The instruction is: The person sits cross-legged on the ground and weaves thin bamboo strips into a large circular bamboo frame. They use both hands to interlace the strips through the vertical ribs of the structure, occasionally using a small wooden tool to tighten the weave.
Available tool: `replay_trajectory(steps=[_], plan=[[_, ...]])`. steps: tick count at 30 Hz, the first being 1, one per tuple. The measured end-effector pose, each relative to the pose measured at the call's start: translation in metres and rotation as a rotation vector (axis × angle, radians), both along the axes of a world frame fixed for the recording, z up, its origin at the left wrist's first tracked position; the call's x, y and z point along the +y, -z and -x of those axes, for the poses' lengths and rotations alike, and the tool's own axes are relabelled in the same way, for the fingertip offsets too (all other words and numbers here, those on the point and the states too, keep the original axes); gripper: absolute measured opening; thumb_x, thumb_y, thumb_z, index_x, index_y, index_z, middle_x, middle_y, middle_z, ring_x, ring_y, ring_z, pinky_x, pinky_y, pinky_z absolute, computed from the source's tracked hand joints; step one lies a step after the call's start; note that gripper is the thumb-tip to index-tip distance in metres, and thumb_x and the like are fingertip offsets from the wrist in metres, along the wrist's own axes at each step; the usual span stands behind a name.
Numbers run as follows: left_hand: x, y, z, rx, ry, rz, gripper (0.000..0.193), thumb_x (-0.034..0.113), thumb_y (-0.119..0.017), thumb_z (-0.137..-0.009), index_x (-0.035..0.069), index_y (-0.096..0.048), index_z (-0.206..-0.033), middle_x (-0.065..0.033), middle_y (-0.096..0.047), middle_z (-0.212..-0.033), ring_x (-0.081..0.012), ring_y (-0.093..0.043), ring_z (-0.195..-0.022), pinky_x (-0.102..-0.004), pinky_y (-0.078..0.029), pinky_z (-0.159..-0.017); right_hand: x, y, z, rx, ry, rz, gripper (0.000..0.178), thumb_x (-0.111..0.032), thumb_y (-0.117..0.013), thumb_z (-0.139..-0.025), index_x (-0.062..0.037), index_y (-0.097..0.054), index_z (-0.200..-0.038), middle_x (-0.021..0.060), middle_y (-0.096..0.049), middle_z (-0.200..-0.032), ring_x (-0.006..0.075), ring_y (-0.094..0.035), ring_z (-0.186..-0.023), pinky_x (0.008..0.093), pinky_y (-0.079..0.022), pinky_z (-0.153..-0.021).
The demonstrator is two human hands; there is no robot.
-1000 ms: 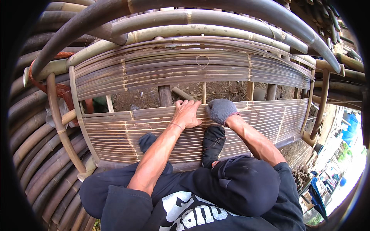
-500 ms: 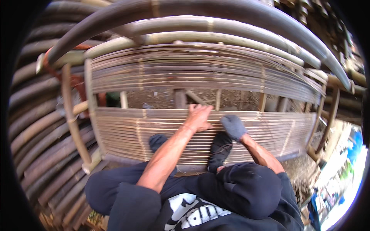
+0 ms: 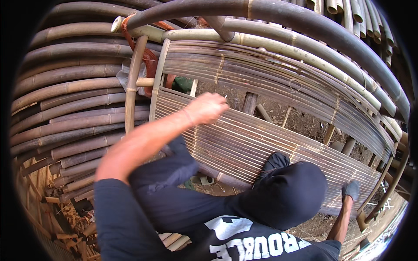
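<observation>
My bare left hand is closed, with fingers curled, over the upper edge of the near bamboo slat panel, toward its left end. A tiny pale bit shows at its fingertips; I cannot make out what it holds. My right hand, in a grey glove, rests on the panel's right end; how its fingers lie is hard to tell. The panel is made of thin parallel strips with pale gaps. My dark-clad foot presses on its lower middle.
Beyond an open gap lies a second slat panel, with a thin wire loop on it. Thick bamboo poles arch above. Stacked bamboo fills the left. Orange cord wraps the frame's corner.
The view has turned, and the frame now slants down to the right. My left hand has moved left along the panel's edge; my gloved right hand has gone from the middle to the right end.
</observation>
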State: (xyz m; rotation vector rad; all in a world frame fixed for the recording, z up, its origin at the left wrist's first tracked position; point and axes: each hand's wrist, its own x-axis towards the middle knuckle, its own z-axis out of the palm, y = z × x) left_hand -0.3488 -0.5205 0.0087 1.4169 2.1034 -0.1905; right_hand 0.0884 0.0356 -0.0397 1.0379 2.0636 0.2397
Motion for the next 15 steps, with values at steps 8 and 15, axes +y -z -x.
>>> replay_trajectory(steps=[8,15], plan=[[-0.088,0.013,0.000,0.009,0.121,-0.137,0.031,0.013,-0.065,-0.081,0.013,-0.063,-0.111,-0.0055,-0.059,-0.108,-0.0237,-0.058,-0.102,-0.0353,-0.049,-0.088,-0.138,-0.018,0.095,1.019,-0.246,0.125,0.047,-0.010,-0.070,-0.086,-0.0050,-0.055,-0.130,0.0182,-0.055,-0.135,0.0340,-0.054,-0.125,0.0398,-0.044,-0.105],[-0.118,0.093,-0.018,-0.095,0.094,-0.480,0.020,0.017,-0.060,-0.081,0.013,-0.063,-0.100,-0.0023,-0.057,-0.108,-0.0208,-0.054,-0.102,-0.0354,-0.046,-0.085,-0.293,-0.012,0.229,0.911,-0.227,0.742,0.033,-0.011,-0.067,-0.082,-0.0075,-0.061,-0.114,0.0144,-0.063,-0.107,0.0343,-0.063,-0.099,0.0422,-0.053,-0.083]])
